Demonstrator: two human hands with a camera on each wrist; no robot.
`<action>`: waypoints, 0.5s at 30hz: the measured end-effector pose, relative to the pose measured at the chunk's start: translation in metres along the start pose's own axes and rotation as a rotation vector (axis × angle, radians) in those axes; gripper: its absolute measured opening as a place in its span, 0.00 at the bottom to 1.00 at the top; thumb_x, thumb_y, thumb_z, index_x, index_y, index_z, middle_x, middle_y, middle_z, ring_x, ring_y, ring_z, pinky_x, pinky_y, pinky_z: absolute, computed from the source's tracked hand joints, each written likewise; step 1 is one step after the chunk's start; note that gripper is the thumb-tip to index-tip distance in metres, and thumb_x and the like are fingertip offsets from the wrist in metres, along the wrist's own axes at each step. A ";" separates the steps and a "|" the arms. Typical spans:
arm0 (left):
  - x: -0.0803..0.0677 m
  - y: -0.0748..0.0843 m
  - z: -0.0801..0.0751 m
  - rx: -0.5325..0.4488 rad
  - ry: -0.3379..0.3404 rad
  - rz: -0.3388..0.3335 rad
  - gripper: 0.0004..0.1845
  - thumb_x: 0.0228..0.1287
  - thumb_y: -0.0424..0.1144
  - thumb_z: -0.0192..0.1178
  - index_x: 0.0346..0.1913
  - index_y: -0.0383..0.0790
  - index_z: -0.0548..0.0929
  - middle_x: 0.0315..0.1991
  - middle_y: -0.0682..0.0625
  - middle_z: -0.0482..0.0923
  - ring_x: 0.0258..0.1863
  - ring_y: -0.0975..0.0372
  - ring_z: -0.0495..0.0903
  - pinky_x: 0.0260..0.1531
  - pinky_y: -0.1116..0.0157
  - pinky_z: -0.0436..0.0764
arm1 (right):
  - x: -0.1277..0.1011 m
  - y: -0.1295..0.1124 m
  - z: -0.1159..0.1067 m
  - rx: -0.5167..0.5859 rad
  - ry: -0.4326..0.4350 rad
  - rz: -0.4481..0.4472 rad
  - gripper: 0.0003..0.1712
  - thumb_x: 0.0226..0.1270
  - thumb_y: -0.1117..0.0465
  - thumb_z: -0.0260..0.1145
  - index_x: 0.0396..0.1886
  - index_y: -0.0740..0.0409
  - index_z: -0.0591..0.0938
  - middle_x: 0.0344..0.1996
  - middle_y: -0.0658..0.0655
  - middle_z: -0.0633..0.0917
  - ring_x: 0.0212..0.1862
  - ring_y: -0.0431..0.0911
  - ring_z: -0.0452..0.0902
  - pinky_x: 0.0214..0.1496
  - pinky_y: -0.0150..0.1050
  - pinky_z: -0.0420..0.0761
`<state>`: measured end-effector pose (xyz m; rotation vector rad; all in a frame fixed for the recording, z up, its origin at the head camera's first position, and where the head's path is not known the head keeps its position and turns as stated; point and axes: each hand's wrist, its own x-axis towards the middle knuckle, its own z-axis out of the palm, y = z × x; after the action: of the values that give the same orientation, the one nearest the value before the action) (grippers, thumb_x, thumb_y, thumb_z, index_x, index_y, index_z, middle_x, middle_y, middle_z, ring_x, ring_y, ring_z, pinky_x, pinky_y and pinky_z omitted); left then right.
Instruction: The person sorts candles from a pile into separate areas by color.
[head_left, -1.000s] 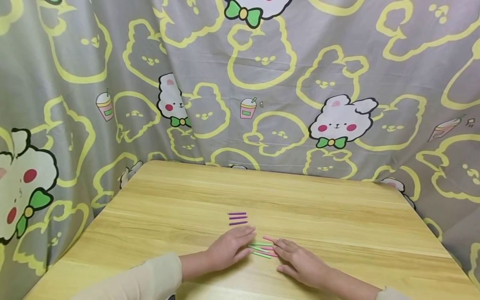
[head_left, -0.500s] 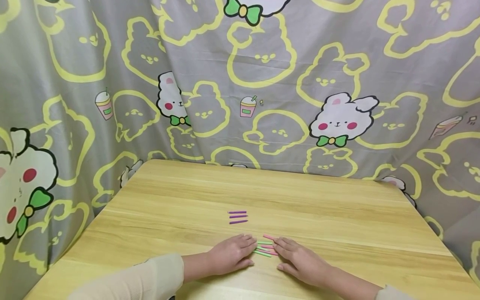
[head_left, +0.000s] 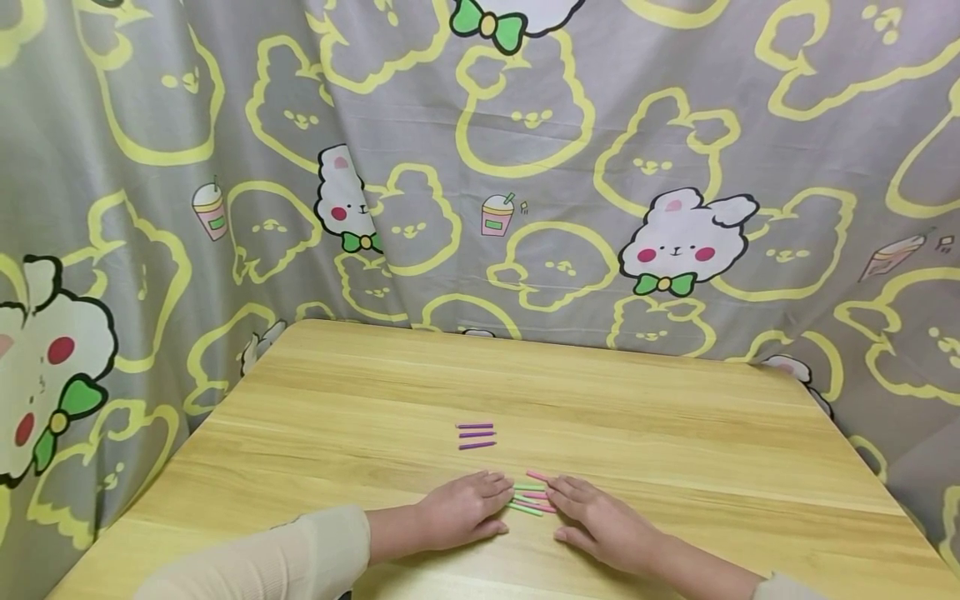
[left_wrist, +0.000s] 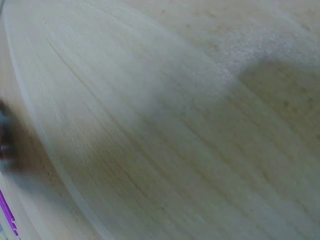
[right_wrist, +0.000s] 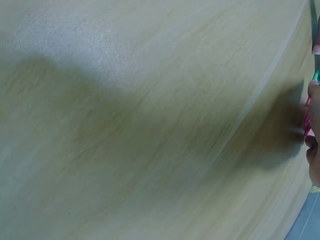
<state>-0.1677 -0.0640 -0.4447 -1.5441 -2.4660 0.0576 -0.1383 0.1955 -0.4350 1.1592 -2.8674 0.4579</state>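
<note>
A small heap of green and pink sticks (head_left: 531,497) lies on the wooden table (head_left: 675,433) near its front edge. My left hand (head_left: 467,505) lies flat to the left of the heap, its fingertips at the green sticks. My right hand (head_left: 598,518) lies flat on the right, fingertips against the pink ones. Neither hand grips anything. Three purple sticks (head_left: 476,434) lie parallel just beyond the heap. The right wrist view catches fingertips (right_wrist: 314,150) and a pink stick (right_wrist: 306,120) at its right edge. In the left wrist view, purple sticks (left_wrist: 7,215) show at the bottom left corner.
A grey curtain (head_left: 525,167) printed with yellow and white rabbits hangs close behind and around the table. Bare tabletop stretches to the far edge and to both sides of the sticks.
My left hand has slid back a little toward me, away from the purple sticks. The green and pink sticks sit slightly closer together between the two hands. The right hand barely moved.
</note>
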 end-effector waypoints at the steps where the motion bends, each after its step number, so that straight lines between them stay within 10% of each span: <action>1: 0.000 0.000 0.000 0.002 0.004 0.002 0.25 0.68 0.52 0.48 0.58 0.37 0.76 0.58 0.45 0.75 0.58 0.57 0.75 0.59 0.63 0.74 | 0.000 0.000 0.000 0.009 0.028 -0.006 0.29 0.68 0.46 0.54 0.59 0.63 0.74 0.61 0.62 0.74 0.61 0.57 0.71 0.57 0.53 0.75; 9: -0.001 0.000 0.000 0.020 0.019 0.007 0.25 0.67 0.52 0.49 0.57 0.37 0.76 0.58 0.45 0.76 0.58 0.57 0.75 0.59 0.63 0.74 | 0.010 0.004 0.001 0.096 0.371 0.036 0.17 0.59 0.65 0.65 0.49 0.63 0.81 0.49 0.61 0.83 0.50 0.54 0.79 0.50 0.48 0.80; 15: -0.001 0.002 -0.001 0.014 -0.005 -0.003 0.25 0.68 0.52 0.48 0.58 0.37 0.75 0.58 0.45 0.75 0.59 0.58 0.75 0.59 0.63 0.73 | 0.016 0.009 0.008 0.340 0.499 0.304 0.16 0.50 0.70 0.70 0.42 0.65 0.83 0.40 0.58 0.85 0.42 0.49 0.80 0.43 0.37 0.83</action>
<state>-0.1656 -0.0639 -0.4437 -1.5364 -2.4664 0.0776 -0.1551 0.1885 -0.4434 0.5139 -2.5720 1.1022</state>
